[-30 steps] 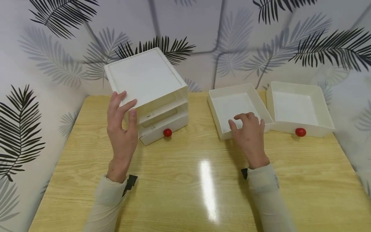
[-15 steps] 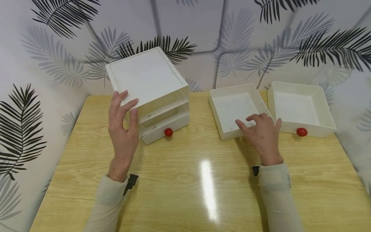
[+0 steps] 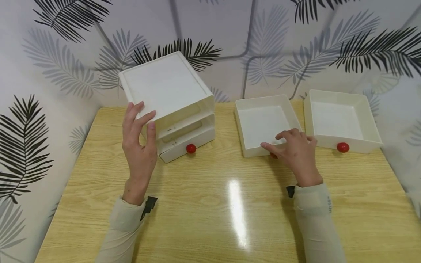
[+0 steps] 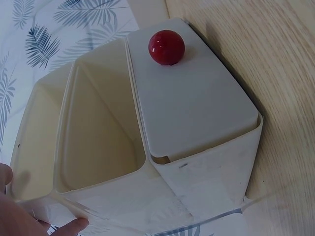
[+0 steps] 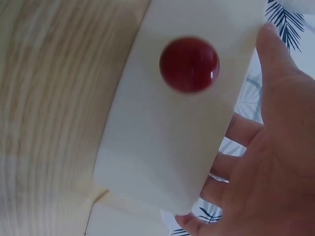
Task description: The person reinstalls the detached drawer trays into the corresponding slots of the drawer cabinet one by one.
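Observation:
My left hand (image 3: 140,153) rests on the left front corner of a white drawer cabinet (image 3: 166,86), fingertips on its top and thumb by the front edge. Two upper slots of the cabinet stand open without drawers. A lower drawer (image 4: 197,103) with a red round knob (image 4: 167,47) sits in the bottom slot. With my right hand (image 3: 298,157) I hold the front wall of a loose white drawer (image 3: 263,122) on the table, fingers over the rim inside, thumb at the rim's outer side. That drawer's red knob (image 5: 189,64) is partly hidden by the hand in the head view.
Right beside the held drawer stands another loose white drawer (image 3: 338,120), its red knob (image 3: 343,147) facing me. Everything stands on a light wooden table (image 3: 197,219). Behind it rises a leaf-patterned backdrop (image 3: 210,29).
My right hand first shifted right along the front rim and then took hold of it. The drawer has turned slightly, its front swinging left, opening a gap to its neighbour. The left hand stays put.

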The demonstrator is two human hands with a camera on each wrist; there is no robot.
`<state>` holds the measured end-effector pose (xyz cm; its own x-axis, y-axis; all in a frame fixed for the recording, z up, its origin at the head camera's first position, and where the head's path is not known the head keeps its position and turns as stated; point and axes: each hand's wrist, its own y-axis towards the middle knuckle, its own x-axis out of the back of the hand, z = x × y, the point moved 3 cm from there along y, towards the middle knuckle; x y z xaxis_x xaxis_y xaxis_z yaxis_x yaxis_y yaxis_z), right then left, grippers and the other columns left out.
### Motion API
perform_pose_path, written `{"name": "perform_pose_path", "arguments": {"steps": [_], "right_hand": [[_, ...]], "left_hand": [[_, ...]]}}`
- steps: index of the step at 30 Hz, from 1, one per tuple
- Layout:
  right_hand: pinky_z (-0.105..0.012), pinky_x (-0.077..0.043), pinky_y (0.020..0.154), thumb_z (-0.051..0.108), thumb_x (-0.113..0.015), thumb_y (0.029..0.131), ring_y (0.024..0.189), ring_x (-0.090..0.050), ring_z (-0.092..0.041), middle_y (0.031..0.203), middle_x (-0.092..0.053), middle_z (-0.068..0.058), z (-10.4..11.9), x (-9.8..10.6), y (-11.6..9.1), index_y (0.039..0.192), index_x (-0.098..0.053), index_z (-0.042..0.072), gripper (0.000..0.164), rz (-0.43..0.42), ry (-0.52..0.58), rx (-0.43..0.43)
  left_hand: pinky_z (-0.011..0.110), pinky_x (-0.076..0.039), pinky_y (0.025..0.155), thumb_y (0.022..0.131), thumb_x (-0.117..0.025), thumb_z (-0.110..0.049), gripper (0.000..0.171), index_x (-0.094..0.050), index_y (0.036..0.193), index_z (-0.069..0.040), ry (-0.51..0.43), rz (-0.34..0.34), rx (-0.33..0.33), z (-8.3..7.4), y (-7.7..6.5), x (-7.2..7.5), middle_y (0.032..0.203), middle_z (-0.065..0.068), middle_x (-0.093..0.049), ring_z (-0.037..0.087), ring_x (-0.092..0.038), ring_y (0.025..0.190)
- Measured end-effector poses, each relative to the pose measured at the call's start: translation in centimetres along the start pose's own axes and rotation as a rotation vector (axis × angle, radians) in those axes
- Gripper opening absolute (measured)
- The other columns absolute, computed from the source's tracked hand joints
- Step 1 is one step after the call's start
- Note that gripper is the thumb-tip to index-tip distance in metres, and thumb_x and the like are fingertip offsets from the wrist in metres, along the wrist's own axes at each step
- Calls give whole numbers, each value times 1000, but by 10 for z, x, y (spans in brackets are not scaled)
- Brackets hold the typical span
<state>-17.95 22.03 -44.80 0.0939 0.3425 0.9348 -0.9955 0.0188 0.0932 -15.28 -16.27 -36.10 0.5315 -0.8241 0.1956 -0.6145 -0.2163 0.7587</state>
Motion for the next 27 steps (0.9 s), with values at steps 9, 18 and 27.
{"name": "perform_pose_path", "arguments": {"steps": [9, 18, 27], "right_hand": [[-57, -43, 81, 64, -70, 81, 100, -64, -39, 115, -70, -20, -6, -1, -1, 105, -74, 7, 62, 148, 78, -3], [-47, -57, 79, 61, -66, 86, 98, -70, -36, 109, -75, -17, -4, -5, -1, 107, -76, 6, 60, 231, 116, 16], [-47, -56, 90, 53, -65, 91, 108, -67, -33, 114, -74, -17, -2, -6, 3, 108, -76, 4, 53, 302, 220, 3]], "left_hand": [[42, -28, 125, 92, -58, 8, 20, -70, 108, 7, 0, -12, -8, -1, -1, 0, 135, 28, -57, 43, -38, 144], [42, -27, 125, 93, -58, 7, 20, -69, 109, 7, 1, -7, -7, 0, -2, 1, 135, 28, -57, 43, -38, 144], [43, -27, 126, 92, -57, 8, 20, -69, 109, 7, -5, -2, -15, -1, 0, 0, 135, 29, -56, 44, -37, 144]]}}
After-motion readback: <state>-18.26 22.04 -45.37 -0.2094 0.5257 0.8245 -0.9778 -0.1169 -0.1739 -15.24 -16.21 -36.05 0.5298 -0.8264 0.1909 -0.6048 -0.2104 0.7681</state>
